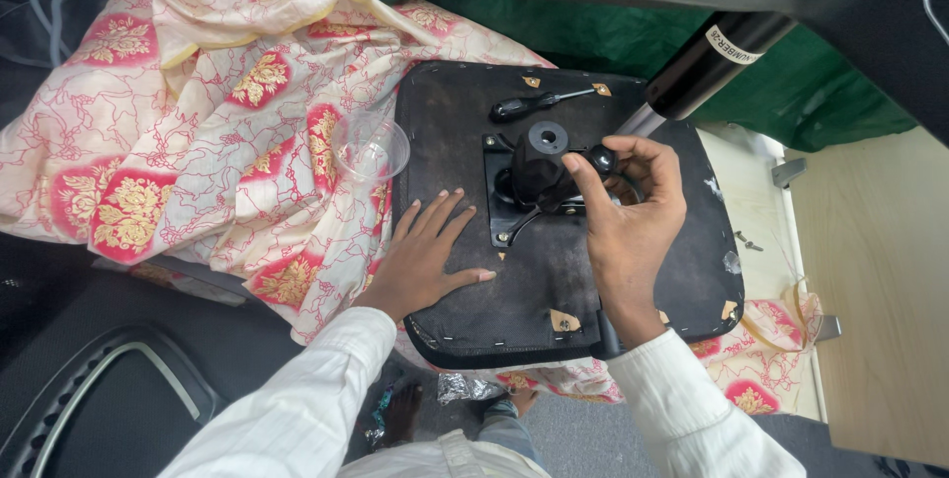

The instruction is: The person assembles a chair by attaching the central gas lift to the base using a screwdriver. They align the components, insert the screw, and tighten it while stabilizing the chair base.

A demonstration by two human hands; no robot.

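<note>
step: right hand [625,216] pinching mechanism knob [601,158] | left hand [427,253] flat, fingers spread, steadying seat base [554,280] | next: firm turning grip (screwdriver [539,102] idle)

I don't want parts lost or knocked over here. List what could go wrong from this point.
1. The screwdriver lies loose on the upturned seat base; tilting the base could send it rolling off.
2. The clear plastic cup sits on rumpled cloth beside the left hand and may tip.
3. The right hand fingers grip a knob by the black mechanism, a possible pinch point.
</note>
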